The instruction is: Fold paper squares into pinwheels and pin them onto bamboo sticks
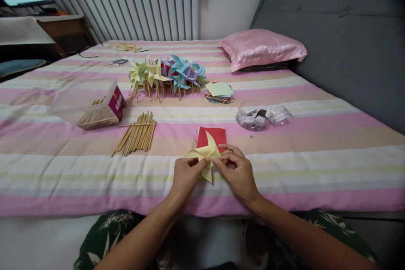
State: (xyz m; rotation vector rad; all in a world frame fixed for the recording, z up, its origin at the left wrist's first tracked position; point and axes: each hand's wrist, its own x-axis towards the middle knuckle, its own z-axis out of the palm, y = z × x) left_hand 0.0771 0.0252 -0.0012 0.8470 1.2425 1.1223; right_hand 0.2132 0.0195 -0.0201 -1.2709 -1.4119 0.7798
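Observation:
A pale yellow paper pinwheel (208,150), its blades folded in toward the middle, is held near the bed's front edge. My left hand (190,173) pinches it from the left, with the thumb at its centre. From the right, my right hand (237,171) is closed on it too, thumb and fingertips by the centre. No stick shows on this pinwheel. Just behind it lies a small stack of red paper squares (218,135), partly covered by the pinwheel and my right fingers. A tiny metal-looking piece (251,136) rests on the cover to the right.
Wooden sticks (136,135) lie left, beside a clear plastic tub (72,101) of more sticks. Behind are finished pinwheels (158,74) on sticks and coloured paper squares (219,90). At right sit a clear round dish (249,116) with small packets and a pink pillow (262,48).

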